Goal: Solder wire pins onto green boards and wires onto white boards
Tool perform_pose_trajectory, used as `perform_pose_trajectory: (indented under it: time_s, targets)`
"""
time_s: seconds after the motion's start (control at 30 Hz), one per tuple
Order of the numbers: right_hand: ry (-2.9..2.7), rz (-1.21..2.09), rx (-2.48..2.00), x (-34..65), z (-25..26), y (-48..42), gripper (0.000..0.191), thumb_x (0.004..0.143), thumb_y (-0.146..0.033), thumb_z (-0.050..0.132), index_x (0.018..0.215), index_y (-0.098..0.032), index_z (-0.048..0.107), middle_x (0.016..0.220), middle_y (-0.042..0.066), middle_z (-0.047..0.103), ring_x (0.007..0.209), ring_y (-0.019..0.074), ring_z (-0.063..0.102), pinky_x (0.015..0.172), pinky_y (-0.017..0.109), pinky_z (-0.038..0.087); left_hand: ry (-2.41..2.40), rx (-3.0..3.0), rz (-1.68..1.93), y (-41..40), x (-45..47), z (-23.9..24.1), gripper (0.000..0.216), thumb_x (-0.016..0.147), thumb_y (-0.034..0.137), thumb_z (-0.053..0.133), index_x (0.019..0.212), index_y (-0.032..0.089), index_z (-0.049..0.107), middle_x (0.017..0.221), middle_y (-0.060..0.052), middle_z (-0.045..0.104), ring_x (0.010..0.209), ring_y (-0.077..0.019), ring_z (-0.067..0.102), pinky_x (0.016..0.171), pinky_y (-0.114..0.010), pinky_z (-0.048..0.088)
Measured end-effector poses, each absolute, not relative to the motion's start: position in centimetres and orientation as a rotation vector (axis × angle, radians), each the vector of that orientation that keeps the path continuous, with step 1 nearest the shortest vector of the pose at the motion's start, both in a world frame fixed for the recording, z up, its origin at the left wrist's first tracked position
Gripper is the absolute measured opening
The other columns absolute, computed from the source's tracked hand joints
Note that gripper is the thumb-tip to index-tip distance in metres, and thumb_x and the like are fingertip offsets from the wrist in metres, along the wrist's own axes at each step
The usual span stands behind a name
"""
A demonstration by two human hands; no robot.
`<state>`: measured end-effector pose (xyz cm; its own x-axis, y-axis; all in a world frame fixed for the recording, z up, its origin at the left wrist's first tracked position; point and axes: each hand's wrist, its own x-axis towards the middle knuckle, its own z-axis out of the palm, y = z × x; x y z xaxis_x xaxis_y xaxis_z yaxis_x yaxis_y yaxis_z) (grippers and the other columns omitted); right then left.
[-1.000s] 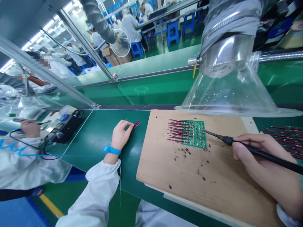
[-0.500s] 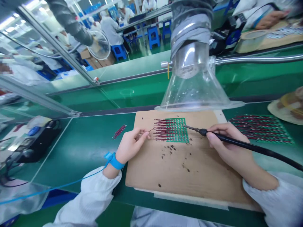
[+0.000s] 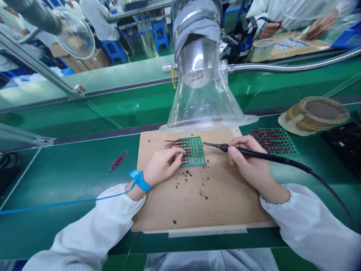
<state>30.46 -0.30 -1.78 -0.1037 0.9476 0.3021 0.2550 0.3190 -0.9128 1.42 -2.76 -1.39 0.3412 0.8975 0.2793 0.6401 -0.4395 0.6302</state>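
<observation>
A green circuit board (image 3: 197, 150), with rows of solder points and dark red wires (image 3: 172, 143) sticking out leftward, lies on a brown cardboard sheet (image 3: 214, 207). My left hand (image 3: 167, 162), with a blue wrist strap, rests over the board's left side, thumb and fingertips pinched among the wires. The wire in that pinch is mostly covered by my fingers. In my right hand (image 3: 248, 158) is a soldering iron (image 3: 239, 149), gripped like a pen. Its tip points left, close to the board's upper right edge.
Loose wires (image 3: 117, 162) lie on the green bench at left. A second wired board (image 3: 278, 141) is at right, near a tape-wrapped round container (image 3: 313, 114). A clear fume hood (image 3: 207, 101) hangs above the cardboard's far edge. Across the bench, a co-worker's hands (image 3: 321, 26) are at work.
My left hand has moved right, from beside the wire ends onto the board's left side. The iron stays in my right hand, its tip now slightly off the board's edge. The camera view has shifted.
</observation>
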Motion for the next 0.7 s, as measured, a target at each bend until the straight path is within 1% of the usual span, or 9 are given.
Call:
perform_pose_trajectory:
  time_s: [0.1, 0.2, 0.27, 0.37, 0.5, 0.6, 0.7]
  targets:
    - [-1.624, 0.850, -1.132, 30.6, -1.8, -0.5, 0.013, 0.096, -0.034, 0.069, 0.099, -0.023, 0.062, 0.070, -0.004, 0.064, 0.054, 0.0123, 0.058, 0.051, 0.027, 0.043, 1.386, 2.194, 0.886, -3.1, 1.3, -1.9, 0.014, 0.096, 0.018, 0.055, 0.103, 0.018, 0.067, 0.069, 0.004, 0.067, 0.051, -0.0084, 0.054, 0.054, -0.022, 0.042]
    - [-1.663, 0.827, -1.138, 30.7, -1.8, -0.7, 0.010, 0.096, -0.031, 0.071, 0.100, -0.024, 0.064, 0.074, -0.002, 0.067, 0.058, 0.0133, 0.061, 0.053, 0.028, 0.046, 1.400, 2.149, 0.852, -3.0, 1.4, -1.7, 0.012, 0.093, 0.014, 0.054, 0.098, 0.018, 0.064, 0.068, 0.005, 0.063, 0.052, -0.0075, 0.051, 0.054, -0.021, 0.039]
    - [-1.674, 0.817, -1.134, 30.7, -1.8, -0.8, 0.009, 0.095, -0.030, 0.071, 0.101, -0.025, 0.065, 0.075, -0.002, 0.067, 0.060, 0.0136, 0.063, 0.053, 0.028, 0.046, 1.415, 2.132, 0.809, -2.9, 1.4, -1.6, 0.008, 0.095, 0.016, 0.054, 0.093, 0.018, 0.061, 0.066, 0.005, 0.061, 0.052, -0.0075, 0.050, 0.054, -0.021, 0.037]
    - [-1.672, 0.826, -1.108, 30.6, -1.6, -0.8, 0.008, 0.096, -0.027, 0.071, 0.101, -0.025, 0.065, 0.074, -0.001, 0.067, 0.058, 0.0135, 0.062, 0.051, 0.028, 0.045, 1.428, 2.160, 0.749, -2.7, 1.5, -1.5, 0.016, 0.102, 0.025, 0.057, 0.088, 0.018, 0.061, 0.063, 0.006, 0.058, 0.052, -0.0082, 0.049, 0.054, -0.022, 0.036]
    - [-1.695, 0.836, -1.075, 30.4, -1.2, -1.0, 0.006, 0.097, -0.024, 0.069, 0.101, -0.026, 0.065, 0.072, -0.001, 0.067, 0.056, 0.0133, 0.060, 0.050, 0.028, 0.045, 1.395, 2.284, 0.700, -2.7, 1.4, -1.5, 0.020, 0.105, 0.030, 0.058, 0.089, 0.018, 0.065, 0.072, 0.003, 0.064, 0.060, -0.0106, 0.055, 0.059, -0.024, 0.039]
    - [-1.729, 0.853, -1.050, 30.4, -1.0, -1.3, 0.007, 0.096, -0.022, 0.069, 0.100, -0.027, 0.065, 0.073, -0.001, 0.067, 0.054, 0.0128, 0.060, 0.048, 0.028, 0.044, 1.362, 2.367, 0.671, -2.7, 1.4, -1.6, 0.019, 0.105, 0.029, 0.058, 0.091, 0.018, 0.066, 0.080, 0.000, 0.067, 0.070, -0.0135, 0.060, 0.064, -0.027, 0.042]
    - [-1.763, 0.881, -1.019, 30.5, -0.9, -1.4, 0.007, 0.095, -0.021, 0.070, 0.098, -0.026, 0.065, 0.073, -0.001, 0.067, 0.052, 0.0121, 0.059, 0.045, 0.027, 0.043, 1.321, 2.387, 0.650, -2.7, 1.3, -1.7, 0.018, 0.105, 0.028, 0.058, 0.091, 0.019, 0.066, 0.085, -0.001, 0.067, 0.075, -0.0142, 0.061, 0.065, -0.027, 0.043]
